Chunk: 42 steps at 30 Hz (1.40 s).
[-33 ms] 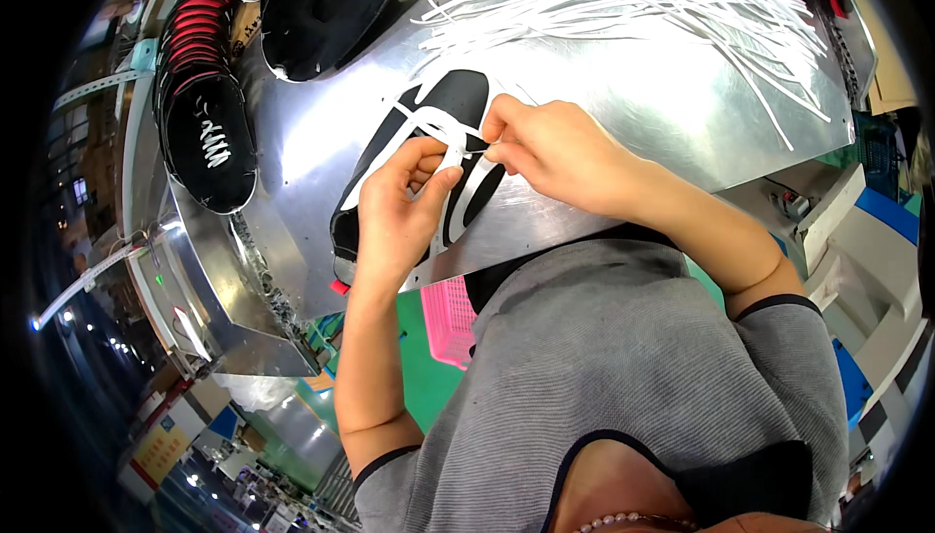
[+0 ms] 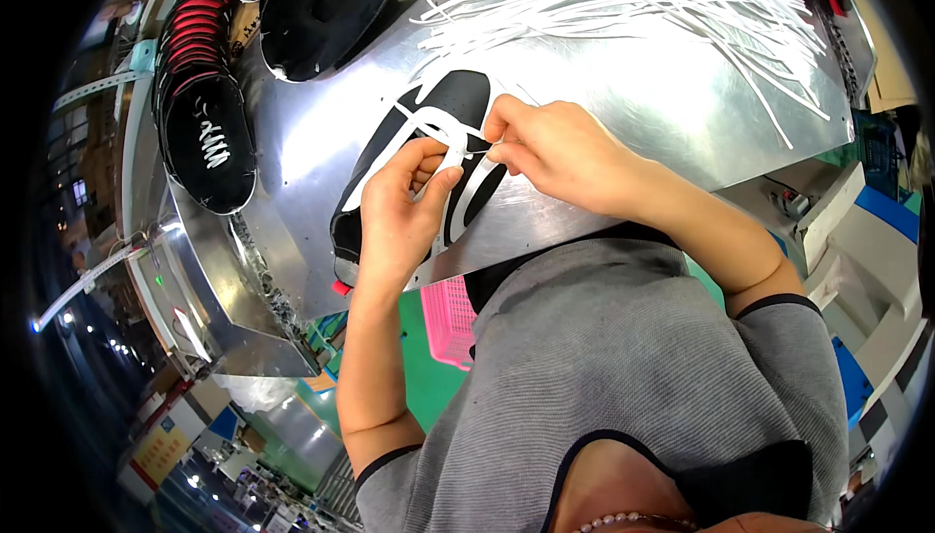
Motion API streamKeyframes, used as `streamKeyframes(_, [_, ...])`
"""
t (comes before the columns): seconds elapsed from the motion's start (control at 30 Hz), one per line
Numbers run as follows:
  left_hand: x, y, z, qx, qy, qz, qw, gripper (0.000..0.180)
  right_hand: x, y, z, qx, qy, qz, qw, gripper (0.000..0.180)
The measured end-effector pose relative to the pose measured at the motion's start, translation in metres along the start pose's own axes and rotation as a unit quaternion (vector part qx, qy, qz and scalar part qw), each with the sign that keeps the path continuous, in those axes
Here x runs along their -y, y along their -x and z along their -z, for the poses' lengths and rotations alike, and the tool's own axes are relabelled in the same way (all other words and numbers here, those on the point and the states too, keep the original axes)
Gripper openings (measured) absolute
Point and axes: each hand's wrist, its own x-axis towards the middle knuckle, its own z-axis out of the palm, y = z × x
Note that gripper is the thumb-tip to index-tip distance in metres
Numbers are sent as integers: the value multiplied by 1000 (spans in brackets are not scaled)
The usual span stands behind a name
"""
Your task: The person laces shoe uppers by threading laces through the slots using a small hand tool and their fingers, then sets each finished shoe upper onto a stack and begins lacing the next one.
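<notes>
You are seeing everything through a single view: a wide fisheye camera sitting on your head and looking steeply down over your chest at the metal desk [image 2: 623, 134] in front of you. Your forearms are coming in from the lower part of the picture and meeting close to its middle, so the left hand [image 2: 404, 217] and right hand [image 2: 550, 148] are lying near the lens and showing large. The lens is bending the desk's straight edges toward the dark round rim. The factory floor is curling away small at the lower left. No second view is sharing this scene.
</notes>
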Motion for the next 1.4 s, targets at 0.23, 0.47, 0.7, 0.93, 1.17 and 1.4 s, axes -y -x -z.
streamKeyframes(0.23, [-6,5,-1,-22,-55,11,998,21,3,4,0,22,0,-18,1000,17])
streamKeyframes(0.47, [-5,5,-3,-24,-54,4,998,24,5,6,1,18,-5,-17,1000,18])
streamKeyframes(0.7, [0,7,-11,-48,-128,-69,988,21,9,2,-9,-24,92,17,995,20])
streamKeyframes(0.93, [5,11,-12,-75,-166,-168,969,19,5,-8,-36,-46,99,37,993,23])
streamKeyframes(1.17, [5,61,2,-74,-360,-357,858,35,3,42,82,-125,-77,-47,988,18])
streamKeyframes(1.4, [11,54,7,-33,-204,-226,952,31,11,8,20,-70,-188,-46,979,37])
